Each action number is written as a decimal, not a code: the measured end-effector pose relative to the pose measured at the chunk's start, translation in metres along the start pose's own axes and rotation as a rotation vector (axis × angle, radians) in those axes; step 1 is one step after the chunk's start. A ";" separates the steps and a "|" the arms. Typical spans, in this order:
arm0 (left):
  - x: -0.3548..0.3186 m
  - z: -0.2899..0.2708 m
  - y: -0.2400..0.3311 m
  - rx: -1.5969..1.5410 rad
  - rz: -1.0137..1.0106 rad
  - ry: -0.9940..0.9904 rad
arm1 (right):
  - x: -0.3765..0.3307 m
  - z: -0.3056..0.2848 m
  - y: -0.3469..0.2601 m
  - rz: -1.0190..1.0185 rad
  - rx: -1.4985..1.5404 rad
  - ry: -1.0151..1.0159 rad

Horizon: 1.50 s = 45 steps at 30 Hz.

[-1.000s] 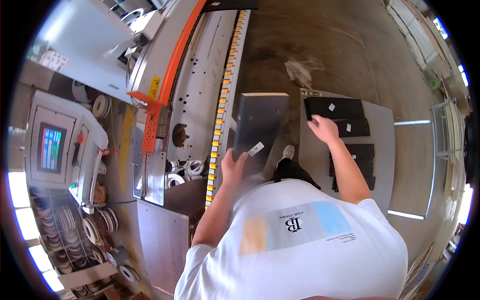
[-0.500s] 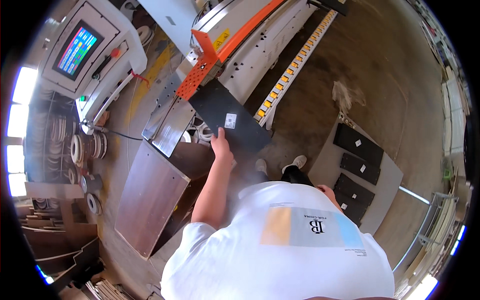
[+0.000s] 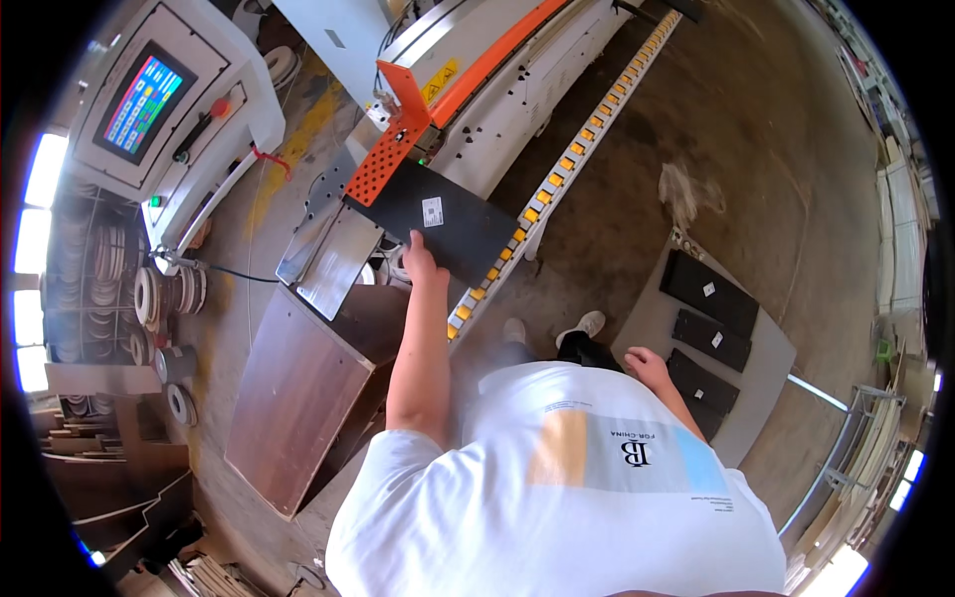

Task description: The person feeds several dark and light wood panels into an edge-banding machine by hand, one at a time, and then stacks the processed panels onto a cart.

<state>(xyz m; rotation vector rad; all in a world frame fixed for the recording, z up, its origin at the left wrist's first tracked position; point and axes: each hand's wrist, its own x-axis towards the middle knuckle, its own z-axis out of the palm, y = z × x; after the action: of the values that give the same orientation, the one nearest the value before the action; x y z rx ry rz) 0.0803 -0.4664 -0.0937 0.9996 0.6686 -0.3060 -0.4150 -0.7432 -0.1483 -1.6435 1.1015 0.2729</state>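
A dark flat panel [image 3: 448, 211] with a small white label lies at the machine's feed end, its left end against the orange perforated bracket [image 3: 383, 159]. My left hand [image 3: 423, 263] grips the panel's near edge, with a finger stretched over the top face; the underside of the grip is hidden. Along the panel's right end runs a rail with yellow rollers [image 3: 553, 181]. My right hand [image 3: 649, 368] is raised beside my body, fingers loosely bent and apart, with nothing visible in it. The nearest things to it are several dark labelled panels [image 3: 711, 291] on a grey board.
A control console [image 3: 169, 109] with a lit screen stands at the far left. Below the metal plate [image 3: 333, 284] is a brown wooden box [image 3: 303, 398]. Rolls of edge banding [image 3: 179, 294] stack at the left. Clear plastic film [image 3: 686, 194] lies on the floor.
The roller rail now reaches further toward me, alongside the panel. The panel and my left hand have shifted slightly left. My right hand has come up into fuller view.
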 end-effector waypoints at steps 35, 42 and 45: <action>-0.027 0.143 -0.128 1.946 0.843 -0.278 | 0.183 -0.154 0.253 0.288 -0.591 0.340; -0.056 0.177 -0.147 2.030 0.731 -0.099 | 0.292 -0.219 0.382 0.066 -1.117 0.222; -0.050 0.162 -0.143 2.059 0.814 -0.076 | 0.297 -0.219 0.438 -0.025 -1.354 0.354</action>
<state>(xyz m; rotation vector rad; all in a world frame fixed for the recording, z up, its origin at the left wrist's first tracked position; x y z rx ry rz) 0.0271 -0.6818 -0.0987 3.0329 -0.4880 -0.2202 -0.6646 -1.0773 -0.5413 -2.9729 1.2126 0.8604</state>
